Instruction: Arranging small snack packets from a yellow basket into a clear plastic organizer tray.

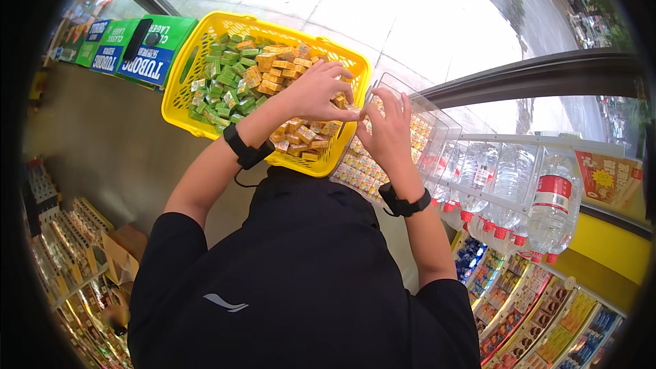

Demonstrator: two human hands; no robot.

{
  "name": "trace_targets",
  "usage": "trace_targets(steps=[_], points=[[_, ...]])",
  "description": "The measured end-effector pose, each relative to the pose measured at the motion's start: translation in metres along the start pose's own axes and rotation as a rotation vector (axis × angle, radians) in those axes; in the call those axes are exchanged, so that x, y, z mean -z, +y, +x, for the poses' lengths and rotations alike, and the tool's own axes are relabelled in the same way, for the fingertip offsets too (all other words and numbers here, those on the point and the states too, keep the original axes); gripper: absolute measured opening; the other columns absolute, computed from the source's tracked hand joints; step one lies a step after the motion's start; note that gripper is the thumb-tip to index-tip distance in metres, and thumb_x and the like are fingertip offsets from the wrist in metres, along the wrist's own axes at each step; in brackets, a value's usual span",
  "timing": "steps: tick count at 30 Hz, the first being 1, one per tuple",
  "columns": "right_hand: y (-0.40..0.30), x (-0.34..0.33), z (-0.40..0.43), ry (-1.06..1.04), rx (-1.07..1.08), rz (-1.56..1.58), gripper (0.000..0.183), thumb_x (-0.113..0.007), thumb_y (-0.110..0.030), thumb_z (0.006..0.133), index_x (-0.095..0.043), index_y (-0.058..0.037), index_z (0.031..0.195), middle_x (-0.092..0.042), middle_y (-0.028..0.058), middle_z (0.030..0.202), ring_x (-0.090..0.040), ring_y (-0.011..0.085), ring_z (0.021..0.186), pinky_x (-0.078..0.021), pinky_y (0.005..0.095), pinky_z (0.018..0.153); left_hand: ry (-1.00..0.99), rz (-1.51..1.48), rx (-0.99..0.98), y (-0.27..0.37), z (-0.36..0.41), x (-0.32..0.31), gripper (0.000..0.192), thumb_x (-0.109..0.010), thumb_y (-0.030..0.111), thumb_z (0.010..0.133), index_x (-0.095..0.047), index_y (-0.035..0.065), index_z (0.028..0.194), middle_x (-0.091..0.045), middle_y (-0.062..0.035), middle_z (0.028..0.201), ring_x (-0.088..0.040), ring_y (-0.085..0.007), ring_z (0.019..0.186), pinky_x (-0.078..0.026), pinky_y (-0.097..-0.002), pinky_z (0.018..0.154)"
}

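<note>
A yellow plastic basket (177, 87) holds many small green boxes (225, 79) on its left side and small orange boxes (277, 69) on its right. My left hand (320, 92) reaches over the basket's right side, its thumb and fingertips around a small orange-and-white box near the rim. Close by on the right, my right hand (387, 128) is curled with thumb and forefinger near the same spot; whether it also touches that box is unclear. Beneath it, a clear plastic bin (441, 118) contains rows of small white-and-orange boxes (359, 164).
Large water bottles (553, 189) with red caps lie in a clear rack (512, 197) at the right. Shelves of packaged snacks (533, 318) stand at lower right. Green beer cartons (159, 51) with a black phone (137, 40) on them are at upper left, beside a window.
</note>
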State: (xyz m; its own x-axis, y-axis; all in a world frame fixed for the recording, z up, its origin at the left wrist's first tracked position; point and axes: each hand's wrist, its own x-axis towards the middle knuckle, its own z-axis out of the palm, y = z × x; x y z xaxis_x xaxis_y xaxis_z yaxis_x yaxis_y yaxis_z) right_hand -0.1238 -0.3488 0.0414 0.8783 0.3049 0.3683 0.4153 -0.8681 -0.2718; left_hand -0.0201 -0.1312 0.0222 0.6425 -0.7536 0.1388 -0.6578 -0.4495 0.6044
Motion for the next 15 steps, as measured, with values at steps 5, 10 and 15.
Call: trace_targets(steps=[5, 10, 15], points=[[0.001, 0.009, -0.039, 0.042, -0.062, -0.007, 0.021, -0.079, -0.011, 0.080, -0.065, -0.0088, 0.095, -0.060, 0.0126, 0.133, -0.056, 0.0335, 0.136, -0.0324, 0.0627, 0.121, -0.116, 0.015, -0.123, 0.014, 0.016, -0.018, 0.045, -0.085, 0.058, 0.083, -0.079, 0.0142, 0.094, -0.060, -0.0153, 0.143, -0.048, -0.0392, 0.143, -0.030, -0.0582, 0.126], [0.005, 0.016, -0.071, 0.072, -0.147, 0.022, 0.028, -0.084, -0.014, 0.078, -0.066, -0.0092, 0.099, -0.059, 0.0134, 0.135, -0.055, 0.0360, 0.136, -0.0373, 0.0602, 0.118, -0.113, 0.079, -0.236, 0.037, 0.029, -0.029, 0.040, -0.088, 0.049, 0.077, -0.077, 0.0163, 0.098, -0.057, -0.0117, 0.145, -0.036, -0.0391, 0.154, -0.020, -0.0659, 0.130], [0.004, 0.025, -0.088, 0.085, -0.270, 0.101, 0.044, -0.089, -0.021, 0.074, -0.068, -0.0101, 0.112, -0.057, 0.0146, 0.137, -0.054, 0.0388, 0.134, -0.0411, 0.0563, 0.115, -0.182, 0.010, -0.328, 0.045, 0.039, -0.036, 0.041, -0.090, 0.040, 0.072, -0.077, 0.0180, 0.105, -0.055, -0.0121, 0.149, -0.033, -0.0411, 0.156, -0.020, -0.0657, 0.130]])
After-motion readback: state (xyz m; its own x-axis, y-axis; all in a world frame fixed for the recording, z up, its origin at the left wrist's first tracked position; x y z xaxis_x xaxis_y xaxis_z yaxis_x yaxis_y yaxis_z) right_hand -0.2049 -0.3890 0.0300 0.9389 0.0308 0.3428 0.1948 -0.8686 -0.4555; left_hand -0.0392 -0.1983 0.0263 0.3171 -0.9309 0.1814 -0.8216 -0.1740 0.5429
